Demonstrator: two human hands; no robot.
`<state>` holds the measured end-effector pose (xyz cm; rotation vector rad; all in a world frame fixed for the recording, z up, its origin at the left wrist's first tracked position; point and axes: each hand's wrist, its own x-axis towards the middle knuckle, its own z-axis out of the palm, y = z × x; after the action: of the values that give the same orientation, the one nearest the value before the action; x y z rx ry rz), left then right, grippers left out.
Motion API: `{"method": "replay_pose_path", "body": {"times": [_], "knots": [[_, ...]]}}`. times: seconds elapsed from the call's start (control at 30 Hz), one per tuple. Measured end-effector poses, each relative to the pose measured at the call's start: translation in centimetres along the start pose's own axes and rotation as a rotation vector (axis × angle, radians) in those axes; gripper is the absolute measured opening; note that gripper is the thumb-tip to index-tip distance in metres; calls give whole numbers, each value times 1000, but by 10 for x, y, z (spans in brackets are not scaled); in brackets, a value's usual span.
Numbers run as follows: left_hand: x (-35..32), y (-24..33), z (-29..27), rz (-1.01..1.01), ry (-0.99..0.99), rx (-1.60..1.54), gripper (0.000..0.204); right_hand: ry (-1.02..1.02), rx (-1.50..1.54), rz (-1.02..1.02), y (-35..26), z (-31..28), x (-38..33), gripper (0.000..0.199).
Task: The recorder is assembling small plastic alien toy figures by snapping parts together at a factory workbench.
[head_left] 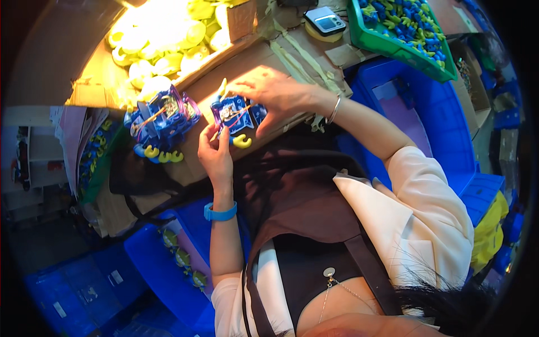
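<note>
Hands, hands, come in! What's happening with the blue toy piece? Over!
Left hand gripping the blue toy piece. Right hand arched over its right side, contact unclear. Wires showing inside. Blue pile close on the left.

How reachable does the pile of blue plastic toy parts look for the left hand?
Probably yes: the pile lies just left of the left hand, nothing visible between them, though this hand holds another blue plastic part.

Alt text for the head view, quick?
A person's left hand grips an open blue plastic toy body with yellow limbs, the right hand curved around its other side. To its left lie similar blue bodies; behind is a brown cardboard box of yellow plastic parts, and at upper right a green plastic tray of small blue and yellow pieces.
</note>
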<state>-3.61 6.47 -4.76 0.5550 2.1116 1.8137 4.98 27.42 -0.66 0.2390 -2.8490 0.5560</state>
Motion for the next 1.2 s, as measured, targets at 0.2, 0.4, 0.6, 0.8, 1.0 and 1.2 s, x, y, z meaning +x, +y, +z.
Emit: {"method": "replay_pose_path", "body": {"times": [0.2,0.4,0.6,0.8,1.0,1.2], "knots": [[4,5,5,-109,-43,-23,26,154,20,55,4,22,-2,83],[15,-7,18,-55,-182,-190,34,113,91,80,31,7,-11,87],[19,-9,51,4,-270,-260,39,86,163,116,78,-16,-33,88],[7,-6,50,9,-222,-126,30,29,41,180,111,-39,-49,87],[10,-11,51,143,-238,60,29,553,-56,10,86,-39,-93,69],[9,-33,56,685,-108,714,34,943,-64,253,70,-18,-260,18]]}}
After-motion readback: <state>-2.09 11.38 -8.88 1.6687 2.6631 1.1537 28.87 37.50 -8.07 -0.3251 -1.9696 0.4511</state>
